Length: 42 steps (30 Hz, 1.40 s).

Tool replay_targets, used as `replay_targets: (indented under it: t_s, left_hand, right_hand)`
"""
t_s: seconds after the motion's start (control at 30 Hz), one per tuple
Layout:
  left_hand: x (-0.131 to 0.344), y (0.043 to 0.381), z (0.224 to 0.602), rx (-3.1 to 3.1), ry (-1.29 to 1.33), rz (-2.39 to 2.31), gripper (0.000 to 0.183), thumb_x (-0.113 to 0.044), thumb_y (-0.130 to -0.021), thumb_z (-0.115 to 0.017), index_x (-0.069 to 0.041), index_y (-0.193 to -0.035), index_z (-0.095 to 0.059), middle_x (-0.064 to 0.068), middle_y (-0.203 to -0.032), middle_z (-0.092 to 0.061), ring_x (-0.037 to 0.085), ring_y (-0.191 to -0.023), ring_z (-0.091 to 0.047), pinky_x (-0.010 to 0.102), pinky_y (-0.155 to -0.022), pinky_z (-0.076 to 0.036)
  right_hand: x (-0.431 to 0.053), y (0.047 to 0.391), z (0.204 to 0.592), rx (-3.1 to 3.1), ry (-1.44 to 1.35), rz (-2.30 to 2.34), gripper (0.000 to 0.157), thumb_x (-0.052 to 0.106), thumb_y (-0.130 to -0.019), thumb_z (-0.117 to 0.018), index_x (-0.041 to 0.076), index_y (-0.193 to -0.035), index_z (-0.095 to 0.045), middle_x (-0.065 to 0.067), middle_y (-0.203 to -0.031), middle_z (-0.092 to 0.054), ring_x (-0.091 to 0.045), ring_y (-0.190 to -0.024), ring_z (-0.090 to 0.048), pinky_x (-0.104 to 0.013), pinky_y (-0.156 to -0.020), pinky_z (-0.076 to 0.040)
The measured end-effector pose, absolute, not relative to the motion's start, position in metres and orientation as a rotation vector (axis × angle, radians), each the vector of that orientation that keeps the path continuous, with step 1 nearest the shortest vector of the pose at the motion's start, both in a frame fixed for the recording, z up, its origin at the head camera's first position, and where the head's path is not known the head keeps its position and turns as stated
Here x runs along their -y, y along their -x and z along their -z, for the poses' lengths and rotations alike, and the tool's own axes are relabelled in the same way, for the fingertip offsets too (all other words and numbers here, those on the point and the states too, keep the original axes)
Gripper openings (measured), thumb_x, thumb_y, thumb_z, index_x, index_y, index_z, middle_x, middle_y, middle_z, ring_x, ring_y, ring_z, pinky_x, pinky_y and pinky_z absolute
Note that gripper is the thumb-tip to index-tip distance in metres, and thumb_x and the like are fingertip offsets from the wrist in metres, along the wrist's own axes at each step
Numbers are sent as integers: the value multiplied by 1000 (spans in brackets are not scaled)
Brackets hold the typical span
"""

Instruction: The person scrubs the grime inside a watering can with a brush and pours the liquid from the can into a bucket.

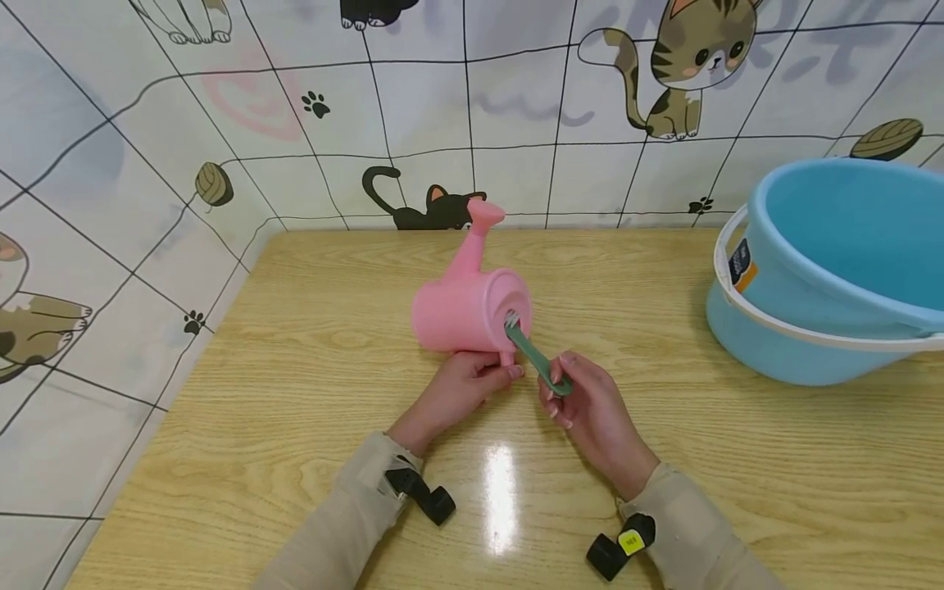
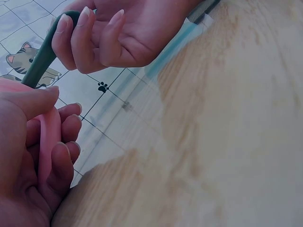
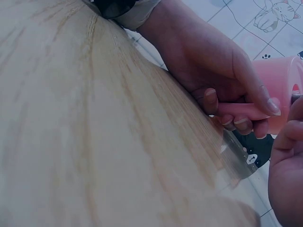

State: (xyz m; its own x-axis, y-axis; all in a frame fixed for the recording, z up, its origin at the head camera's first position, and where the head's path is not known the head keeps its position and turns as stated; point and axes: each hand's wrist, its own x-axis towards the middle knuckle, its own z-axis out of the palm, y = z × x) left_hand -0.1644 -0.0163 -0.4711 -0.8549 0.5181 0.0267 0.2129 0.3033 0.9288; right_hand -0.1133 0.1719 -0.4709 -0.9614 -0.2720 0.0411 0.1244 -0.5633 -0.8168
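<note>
A pink watering can (image 1: 460, 313) is held tipped on its side, its spout pointing toward the back wall and its round opening facing right. My left hand (image 1: 465, 385) grips the can's handle; in the left wrist view the fingers of the left hand (image 2: 33, 151) curl around that pink handle. My right hand (image 1: 593, 410) pinches the end of a green-handled brush (image 1: 534, 358). Pale bristles show at the can's opening, and the rest of the brush head is hidden inside. In the right wrist view, the watering can (image 3: 274, 75) is partly cut off by the frame edge.
Two light blue basins or buckets (image 1: 796, 352), one nested in the other with a white handle, stand at the right of the wooden table (image 1: 332, 295). A wall covering with cat drawings (image 1: 516, 106) rises behind and along the left.
</note>
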Motion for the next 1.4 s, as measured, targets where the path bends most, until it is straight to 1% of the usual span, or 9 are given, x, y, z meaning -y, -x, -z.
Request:
replay_targets:
  t_s: [0.07, 0.17, 0.3, 0.47, 0.63, 0.83, 1.07, 1.27, 1.4]
  left_hand:
    - [16, 164, 471, -2295, -655, -1567, 24, -29, -86, -60, -4, -84, -63, 13, -69, -57, 11, -47, -42, 25, -44, -40]
    - [17, 170, 484, -2302, -661, -1582, 26, -35, -84, -61, -9, -82, -62, 7, -65, -55, 12, -47, -43, 26, -43, -40]
    - [17, 171, 485, -2327, -685, -1577, 27, -40, -83, -61, -13, -79, -61, 1, -61, -50, 12, -48, -44, 26, -44, -41]
    - [16, 171, 484, -2340, -697, -1559, 27, -41, -83, -60, -15, -78, -60, -1, -59, -47, 11, -47, -44, 26, -43, -41]
    - [16, 166, 475, -2309, -670, -1570, 24, -34, -85, -60, -11, -79, -60, 5, -61, -50, 10, -46, -42, 24, -43, -39]
    - [15, 158, 455, -2302, -662, -1558, 23, -23, -87, -59, -1, -82, -61, 17, -65, -52, 8, -46, -40, 24, -43, -39]
    - [15, 156, 451, -2307, -662, -1555, 22, -22, -88, -58, -1, -81, -60, 17, -66, -52, 6, -47, -40, 23, -44, -39]
    - [16, 156, 452, -2283, -658, -1581, 22, -21, -88, -58, 0, -83, -59, 16, -66, -51, 7, -47, -40, 23, -44, -38]
    - [16, 156, 452, -2272, -660, -1587, 22, -21, -88, -58, 1, -84, -60, 19, -69, -53, 8, -46, -39, 22, -44, -37]
  right_hand:
    - [-172, 113, 471, -1346, 223, 2600, 32, 22, -99, -33, 10, -75, -50, -3, -67, -52, -13, -56, -46, -20, -44, -34]
    - [-173, 114, 471, -1358, 216, 2636, 33, 20, -99, -32, 10, -72, -48, -2, -64, -47, -13, -55, -45, -21, -43, -30]
    - [-174, 115, 471, -1360, 185, 2686, 34, 19, -99, -31, 9, -69, -44, -2, -60, -42, -12, -53, -43, -23, -42, -23]
    - [-175, 115, 473, -1443, 144, 2698, 33, 20, -98, -33, 9, -69, -43, -2, -60, -46, -12, -52, -44, -24, -41, -22]
    - [-173, 115, 473, -1558, 118, 2656, 29, 23, -97, -39, 10, -73, -49, -3, -69, -53, -11, -56, -47, -19, -41, -30]
    - [-172, 115, 474, -1492, 215, 2602, 27, 24, -98, -37, 8, -82, -51, -7, -82, -56, -12, -63, -50, -18, -44, -33]
    - [-171, 115, 474, -1441, 258, 2663, 25, 20, -98, -38, 8, -82, -52, -5, -80, -56, -12, -62, -50, -19, -43, -31]
    - [-170, 114, 474, -1422, 295, 2699, 14, 8, -96, -39, 6, -91, -52, -6, -81, -56, -12, -60, -50, -18, -42, -31]
    - [-170, 115, 475, -1421, 290, 2737, 18, 2, -95, -34, 5, -97, -51, -5, -78, -54, -13, -59, -49, -18, -41, -31]
